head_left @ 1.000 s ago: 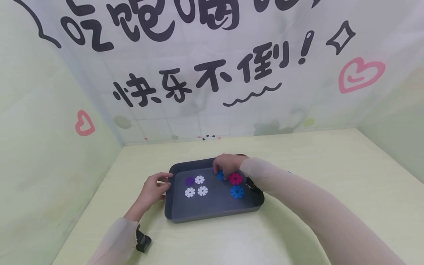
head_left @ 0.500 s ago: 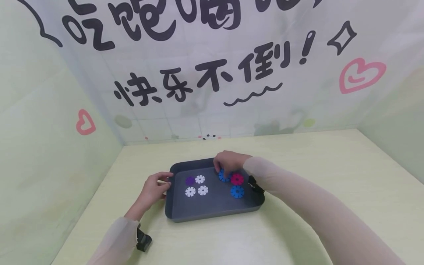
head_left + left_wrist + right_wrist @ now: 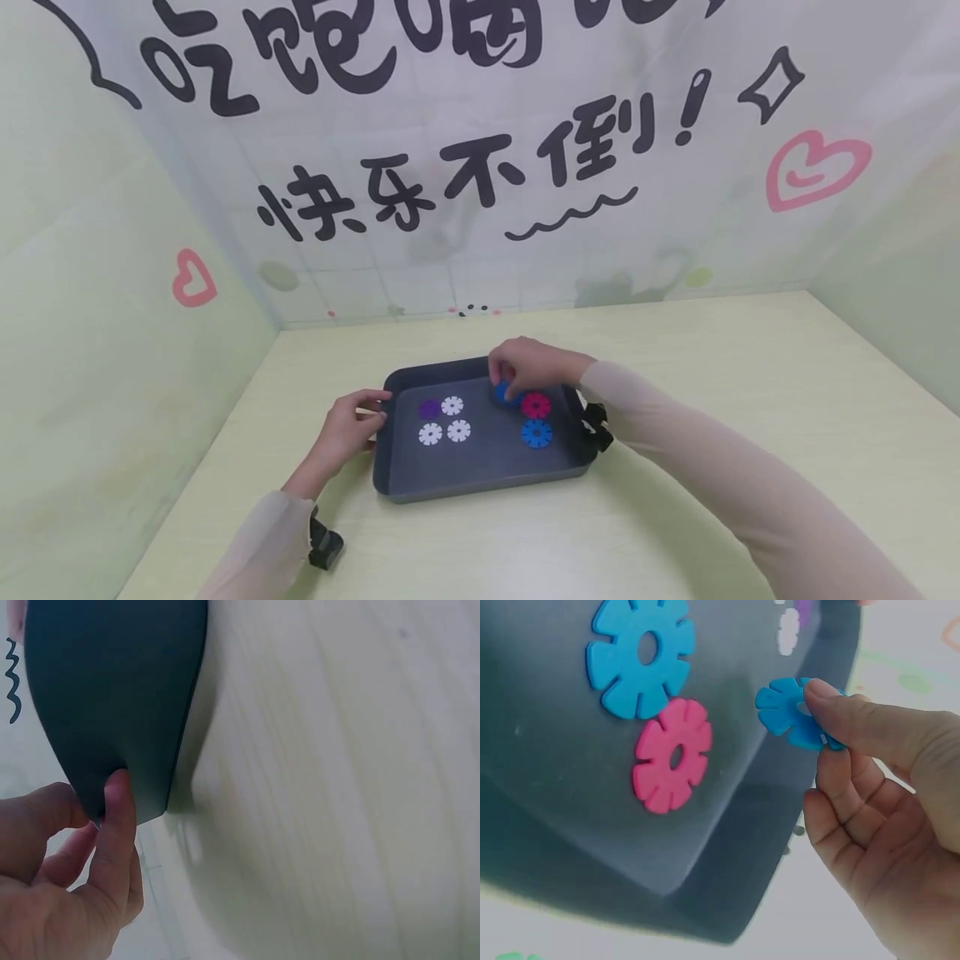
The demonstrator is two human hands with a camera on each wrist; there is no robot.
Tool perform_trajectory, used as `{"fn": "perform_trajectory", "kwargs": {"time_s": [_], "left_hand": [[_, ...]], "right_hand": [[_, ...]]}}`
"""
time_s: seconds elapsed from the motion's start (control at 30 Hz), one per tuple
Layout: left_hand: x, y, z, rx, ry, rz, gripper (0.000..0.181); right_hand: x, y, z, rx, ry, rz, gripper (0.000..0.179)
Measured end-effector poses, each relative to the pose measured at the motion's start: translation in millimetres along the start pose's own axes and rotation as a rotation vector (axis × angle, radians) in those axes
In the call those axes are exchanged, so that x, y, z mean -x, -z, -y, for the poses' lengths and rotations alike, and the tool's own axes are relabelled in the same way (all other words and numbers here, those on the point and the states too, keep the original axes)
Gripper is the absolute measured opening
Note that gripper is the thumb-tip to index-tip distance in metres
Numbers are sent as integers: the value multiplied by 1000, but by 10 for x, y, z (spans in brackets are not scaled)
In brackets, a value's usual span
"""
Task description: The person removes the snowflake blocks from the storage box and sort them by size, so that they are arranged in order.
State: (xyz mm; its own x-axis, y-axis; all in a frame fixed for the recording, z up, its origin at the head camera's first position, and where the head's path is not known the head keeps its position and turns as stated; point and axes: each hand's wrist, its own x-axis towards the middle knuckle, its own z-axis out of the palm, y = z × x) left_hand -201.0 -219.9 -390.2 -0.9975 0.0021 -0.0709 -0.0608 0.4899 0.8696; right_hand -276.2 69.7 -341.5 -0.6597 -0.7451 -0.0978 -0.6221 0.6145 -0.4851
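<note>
A dark grey tray (image 3: 480,488) stands on the table. My left hand (image 3: 347,435) pinches its left rim, as the left wrist view shows with the fingers (image 3: 114,817) against the tray wall. Over the tray's far right part, my right hand (image 3: 542,364) holds a blue notched plastic disc (image 3: 781,711) between thumb and fingers, tilted and raised off the floor. Below it lie a pink notched disc (image 3: 654,754) and another blue disc (image 3: 615,656). At the left of the tray floor lie a purple disc (image 3: 429,409) and several white discs (image 3: 431,434).
A printed cloth wall (image 3: 450,250) rises behind the pale wooden table (image 3: 712,350), with side walls left and right. A green piece (image 3: 516,955) shows at the lower left corner of the right wrist view. Black wrist cameras sit on both forearms.
My right hand has lifted the blue disc off the tray floor and tilted it, with the wrist moving a little up and right. My left hand has stayed on the rim.
</note>
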Motion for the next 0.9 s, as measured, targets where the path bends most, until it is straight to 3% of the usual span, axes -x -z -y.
{"fn": "perform_trajectory", "kwargs": {"time_s": [0.17, 0.37, 0.6, 0.9], "left_hand": [[-2, -4, -18, 8, 5, -1, 37], [10, -7, -17, 5, 13, -3, 37], [10, -9, -26, 2, 6, -3, 36], [-14, -4, 24, -5, 8, -6, 38]], "right_hand": [[191, 99, -26, -46, 21, -61, 19], [503, 227, -211, -126, 7, -172, 19], [938, 311, -509, -203, -107, -279, 17], [1485, 244, -971, -205, -208, -328, 19]]}}
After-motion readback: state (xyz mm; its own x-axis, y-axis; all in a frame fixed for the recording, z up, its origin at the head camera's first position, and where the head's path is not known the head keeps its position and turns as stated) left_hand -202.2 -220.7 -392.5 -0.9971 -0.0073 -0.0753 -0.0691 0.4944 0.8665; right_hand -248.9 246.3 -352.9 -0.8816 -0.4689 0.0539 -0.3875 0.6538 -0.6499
